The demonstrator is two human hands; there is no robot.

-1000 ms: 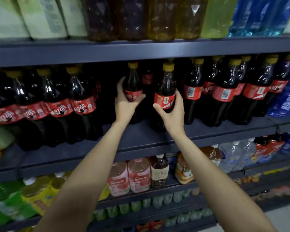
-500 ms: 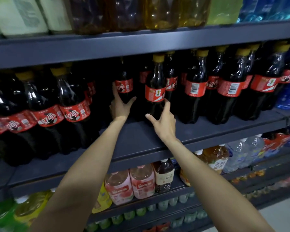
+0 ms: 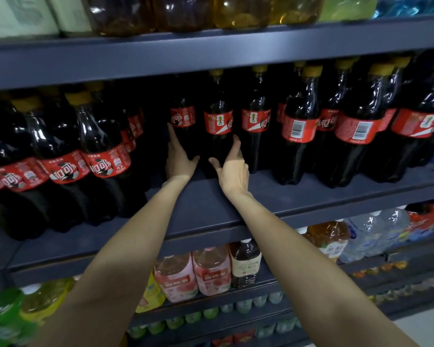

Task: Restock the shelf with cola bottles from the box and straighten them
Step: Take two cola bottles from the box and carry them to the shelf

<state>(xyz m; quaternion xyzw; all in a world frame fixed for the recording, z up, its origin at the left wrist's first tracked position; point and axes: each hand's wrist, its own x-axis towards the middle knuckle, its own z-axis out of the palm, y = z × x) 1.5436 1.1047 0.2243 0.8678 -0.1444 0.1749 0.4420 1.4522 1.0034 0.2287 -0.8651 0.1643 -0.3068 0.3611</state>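
Both hands dropped from labels to bottle bases: left hand (image 3: 179, 159) & right hand (image 3: 232, 169) fingers spread, steadying cola bottles (image 3: 217, 131) on shelf (image 3: 211, 204), no grip.

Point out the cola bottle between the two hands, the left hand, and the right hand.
cola bottle (image 3: 218, 125), head view, on its red label.
left hand (image 3: 179, 159), head view, on the back of the hand.
right hand (image 3: 233, 171), head view, on the palm.
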